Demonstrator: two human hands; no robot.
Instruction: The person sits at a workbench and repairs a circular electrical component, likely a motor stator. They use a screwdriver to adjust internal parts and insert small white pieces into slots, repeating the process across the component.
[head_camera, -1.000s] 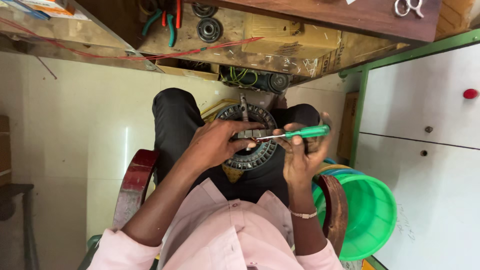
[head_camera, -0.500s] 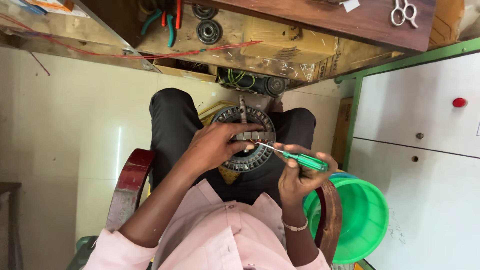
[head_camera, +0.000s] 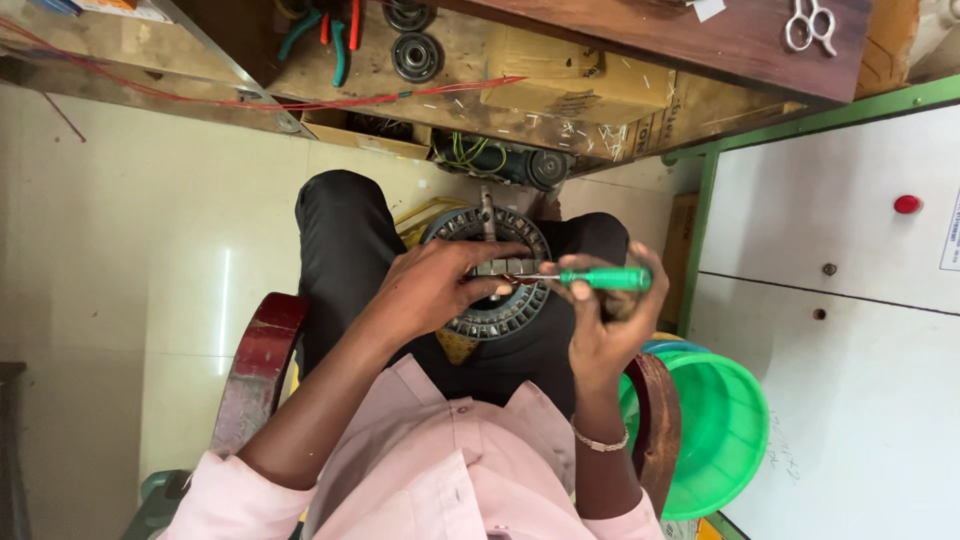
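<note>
A round slotted metal motor stator (head_camera: 505, 310) rests on my lap, between my knees in black trousers. My left hand (head_camera: 435, 285) lies across its left side, fingers curled over the ring and holding it. My right hand (head_camera: 600, 325) grips a green-handled screwdriver (head_camera: 600, 279), held level, its thin shaft pointing left onto the stator's upper part near my left fingertips. A thin metal shaft (head_camera: 487, 215) sticks up from the stator's far rim.
I sit in a dark red armchair (head_camera: 262, 355). A green plastic tub (head_camera: 715, 430) stands at my right. Ahead is a wooden workbench (head_camera: 640, 95) with bearings (head_camera: 415, 55), pliers (head_camera: 335, 35), scissors (head_camera: 808, 22) and red wire. A white cabinet (head_camera: 850, 250) is on the right.
My right hand swung the screwdriver from level, down to a slant, and back to level, its tip staying at the stator. My left hand kept its hold.
</note>
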